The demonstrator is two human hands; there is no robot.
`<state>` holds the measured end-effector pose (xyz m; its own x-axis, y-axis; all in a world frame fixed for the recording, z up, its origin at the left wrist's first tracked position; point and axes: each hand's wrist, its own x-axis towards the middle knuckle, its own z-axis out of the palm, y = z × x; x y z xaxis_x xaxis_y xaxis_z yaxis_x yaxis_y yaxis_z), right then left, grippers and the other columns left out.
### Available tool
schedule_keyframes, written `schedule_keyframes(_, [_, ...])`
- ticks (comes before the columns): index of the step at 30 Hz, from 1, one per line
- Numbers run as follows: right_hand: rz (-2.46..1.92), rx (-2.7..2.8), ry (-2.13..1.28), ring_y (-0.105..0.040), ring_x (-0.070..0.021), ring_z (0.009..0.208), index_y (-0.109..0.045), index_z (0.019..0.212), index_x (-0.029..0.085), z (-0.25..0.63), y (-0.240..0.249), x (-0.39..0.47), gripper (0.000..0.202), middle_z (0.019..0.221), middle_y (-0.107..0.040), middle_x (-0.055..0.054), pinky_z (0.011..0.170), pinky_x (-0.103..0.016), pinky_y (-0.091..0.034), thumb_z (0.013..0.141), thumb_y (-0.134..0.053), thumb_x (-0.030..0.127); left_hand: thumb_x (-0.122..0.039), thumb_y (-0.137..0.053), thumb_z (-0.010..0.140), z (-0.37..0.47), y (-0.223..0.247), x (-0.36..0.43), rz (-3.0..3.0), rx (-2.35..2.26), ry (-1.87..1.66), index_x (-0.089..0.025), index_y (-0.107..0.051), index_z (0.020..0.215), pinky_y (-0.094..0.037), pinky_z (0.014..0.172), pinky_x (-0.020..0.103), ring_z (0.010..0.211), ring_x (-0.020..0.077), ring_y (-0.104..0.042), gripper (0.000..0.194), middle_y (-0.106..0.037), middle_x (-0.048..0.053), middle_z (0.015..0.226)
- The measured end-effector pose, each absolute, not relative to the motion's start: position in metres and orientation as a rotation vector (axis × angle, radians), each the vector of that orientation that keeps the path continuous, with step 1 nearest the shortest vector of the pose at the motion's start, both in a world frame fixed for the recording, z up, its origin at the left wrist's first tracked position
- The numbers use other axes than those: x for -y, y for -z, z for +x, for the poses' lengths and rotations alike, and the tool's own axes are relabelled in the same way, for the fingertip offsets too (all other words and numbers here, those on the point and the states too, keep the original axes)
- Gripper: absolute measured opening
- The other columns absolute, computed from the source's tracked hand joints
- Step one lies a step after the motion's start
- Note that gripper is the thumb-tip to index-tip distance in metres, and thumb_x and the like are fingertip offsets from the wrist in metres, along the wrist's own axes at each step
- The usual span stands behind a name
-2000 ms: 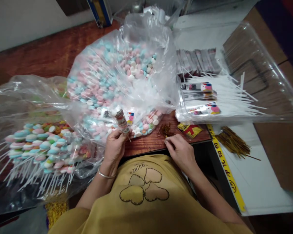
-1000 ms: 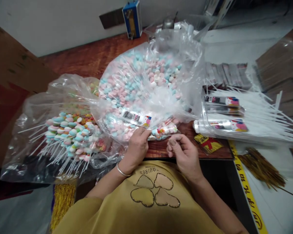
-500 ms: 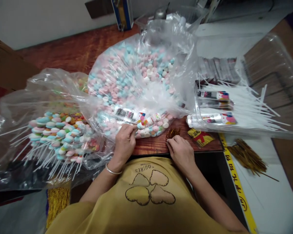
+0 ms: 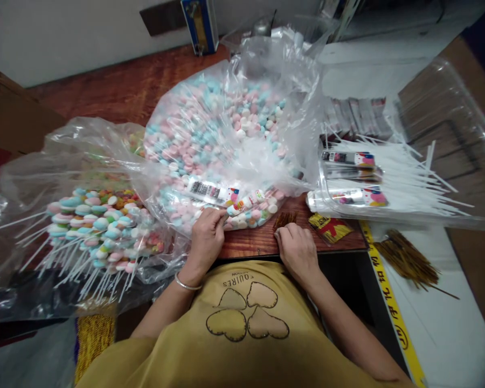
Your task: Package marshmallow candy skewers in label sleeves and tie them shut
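My left hand [image 4: 207, 238] is closed in a pinch on the lower end of a marshmallow stick [image 4: 248, 202] in a clear printed wrapper. Its top points right, in front of a big clear bag of pastel marshmallows [image 4: 186, 143]. Beside the table's front edge, my right hand [image 4: 298, 249] has its fingers curled together at the near end of a small pile of gold twist ties [image 4: 286, 217]. What its fingertips pinch, if anything, is hidden. Another printed wrapper [image 4: 210, 192] lies on the bag, left of the held stick.
Marshmallow skewers [image 4: 101, 226] lie in a plastic bag at left. At right, a clear tray [image 4: 432, 218] holds white sticks [image 4: 412, 172] and wrapped pieces. A yellow twist-tie packet [image 4: 330, 228] lies right of my right hand; a gold bundle [image 4: 408, 258] is farther right.
My right hand's fingers have drawn closer together at the twist ties. My left hand and the wrapped marshmallow stick stay in place. The view has shifted slightly.
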<state>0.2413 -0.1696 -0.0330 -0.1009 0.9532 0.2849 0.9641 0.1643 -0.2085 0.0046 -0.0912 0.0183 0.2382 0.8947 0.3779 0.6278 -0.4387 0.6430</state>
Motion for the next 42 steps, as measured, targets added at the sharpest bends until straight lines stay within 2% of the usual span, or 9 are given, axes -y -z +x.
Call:
schedule_keyframes(4, [-1.605, 1.737, -0.318, -0.061, -0.0217, 0.085, -0.062, 0.091, 0.021, 0.232, 0.003, 0.171, 0.021, 0.089, -0.067, -0.008, 0.078, -0.035, -0.043, 0.104, -0.047, 0.026, -0.007, -0.055, 0.093, 0.008, -0.016, 0.092, 2.285, -1.399, -0.978, -0.021, -0.072, 0.1, -0.051, 0.077, 0.029, 0.086, 0.0177, -0.064, 0.023, -0.068, 0.005, 0.094])
schedule_keyframes(9, [-1.349, 1.276, -0.923, -0.054, -0.0121, 0.053, -0.059, 0.09, 0.024, 0.2, -0.021, 0.159, 0.021, 0.069, -0.061, 0.003, 0.054, -0.026, -0.043, 0.104, -0.051, 0.038, -0.004, -0.049, 0.094, 0.026, -0.018, 0.098, 2.501, -1.336, -0.876, -0.019, -0.072, 0.105, -0.05, 0.074, 0.03, 0.084, 0.0201, -0.061, 0.03, -0.064, 0.006, 0.087])
schedule_keyframes(17, [-1.335, 1.085, -1.109, -0.05, -0.0095, 0.046, -0.06, 0.085, 0.022, 0.183, -0.006, 0.141, 0.029, 0.063, -0.06, 0.004, 0.046, -0.023, -0.039, 0.098, -0.06, 0.048, -0.014, -0.048, 0.101, 0.033, -0.013, 0.101, 2.468, -1.247, -1.029, -0.019, -0.064, 0.122, -0.048, 0.074, 0.03, 0.081, 0.0198, -0.062, 0.027, -0.067, 0.007, 0.088])
schedule_keyframes(24, [-1.407, 1.188, -0.974, -0.055, -0.0118, 0.051, -0.06, 0.083, 0.022, 0.179, -0.01, 0.14, 0.025, 0.063, -0.063, 0.002, 0.053, -0.024, -0.043, 0.1, -0.058, 0.041, -0.015, -0.049, 0.1, 0.035, -0.016, 0.101, 2.4, -1.256, -1.059, -0.019, -0.073, 0.107, -0.047, 0.07, 0.03, 0.077, 0.0196, -0.061, 0.025, -0.065, 0.008, 0.082])
schedule_keyframes(28, [-1.493, 1.363, -0.623, -0.065, -0.0155, 0.064, -0.062, 0.086, 0.022, 0.175, -0.008, 0.136, 0.018, 0.073, -0.069, -0.001, 0.065, -0.027, -0.049, 0.1, -0.056, 0.032, -0.015, -0.06, 0.093, 0.04, -0.02, 0.096, 1.913, -1.305, -1.129, -0.02, -0.073, 0.094, -0.05, 0.077, 0.03, 0.084, 0.0183, -0.063, 0.014, -0.07, 0.007, 0.087])
schedule_keyframes(30, [-1.508, 1.422, -0.457, -0.066, -0.0165, 0.066, -0.063, 0.086, 0.022, 0.173, -0.005, 0.132, 0.017, 0.077, -0.071, -0.003, 0.066, -0.027, -0.049, 0.099, -0.056, 0.03, -0.02, -0.067, 0.088, 0.045, -0.022, 0.093, 1.488, -1.27, -1.102, -0.018, -0.072, 0.088, -0.048, 0.068, 0.026, 0.073, 0.0144, -0.06, 0.005, -0.067, 0.003, 0.078])
schedule_keyframes(33, [-1.495, 1.418, -0.403, -0.068, -0.0168, 0.065, -0.062, 0.087, 0.022, 0.172, -0.002, 0.125, 0.014, 0.078, -0.072, -0.003, 0.063, -0.026, -0.05, 0.099, -0.058, 0.029, -0.036, -0.08, 0.078, 0.052, -0.023, 0.089, 0.877, -1.07, -1.033, -0.015, -0.067, 0.084, -0.033, 0.048, 0.018, 0.051, 0.0065, -0.044, 0.025, -0.054, -0.004, 0.061])
schedule_keyframes(38, [-1.433, 1.309, -0.555, -0.071, -0.0177, 0.073, -0.06, 0.109, 0.02, 0.175, -0.005, 0.119, 0.014, 0.087, -0.073, -0.003, 0.066, -0.027, -0.054, 0.096, -0.06, 0.026, -0.037, -0.094, 0.062, 0.059, -0.022, 0.088, 0.52, -0.848, -0.97, -0.013, -0.061, 0.078, -0.023, 0.043, 0.014, 0.048, 0.0014, -0.035, 0.044, -0.049, -0.006, 0.062])
schedule_keyframes(42, [-1.434, 1.56, -0.335, -0.066, -0.0184, 0.076, -0.062, 0.095, 0.021, 0.18, -0.008, 0.12, 0.013, 0.083, -0.069, -0.004, 0.07, -0.028, -0.049, 0.102, -0.052, 0.023, -0.042, -0.084, 0.075, 0.056, -0.021, 0.09, 0.688, -0.884, -0.961, -0.015, -0.062, 0.085, -0.026, 0.043, 0.015, 0.048, 0.0037, -0.035, 0.036, -0.047, -0.006, 0.063])
